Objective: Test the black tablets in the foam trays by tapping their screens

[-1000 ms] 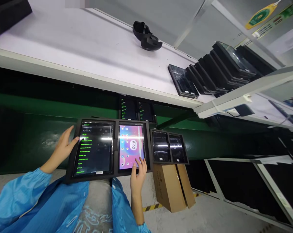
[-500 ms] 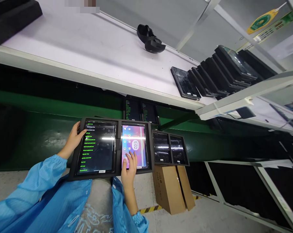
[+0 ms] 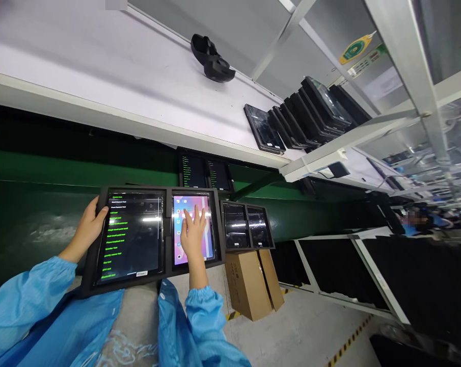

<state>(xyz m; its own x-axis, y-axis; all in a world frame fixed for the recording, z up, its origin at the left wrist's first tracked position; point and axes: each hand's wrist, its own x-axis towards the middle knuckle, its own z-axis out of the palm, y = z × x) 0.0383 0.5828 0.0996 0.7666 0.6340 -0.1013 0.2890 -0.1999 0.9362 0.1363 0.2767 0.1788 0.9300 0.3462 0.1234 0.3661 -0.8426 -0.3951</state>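
A black foam tray rests on my lap and holds two tablets. The left tablet shows a dark screen with green menu lines. The right tablet shows a pink and blue home screen. My left hand grips the tray's left edge, thumb lying on the frame. My right hand lies on the right tablet's screen with fingers stretched up and apart, fingertips touching the glass.
A second black tray with two dark tablets sits to the right on the green conveyor. Brown cardboard boxes stand below it. Above, a white shelf carries a row of black tablets and a black object.
My right hand slid up the right tablet's screen from its lower edge to the middle. My left hand closed onto the tray's left edge. The view shifted right.
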